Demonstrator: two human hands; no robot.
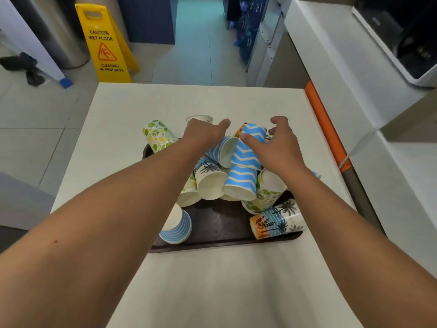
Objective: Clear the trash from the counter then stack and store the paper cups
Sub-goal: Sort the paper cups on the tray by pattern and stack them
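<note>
Atop the heap on the dark tray (220, 223), the zigzag blue cup (248, 147) lies lengthwise, away from the person; right hand (276, 147) spread beside it, left hand (203, 133) open, farther off.

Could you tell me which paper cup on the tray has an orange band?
The palm-tree cup lying sideways at the tray's near right corner; the others lack orange there.
</note>
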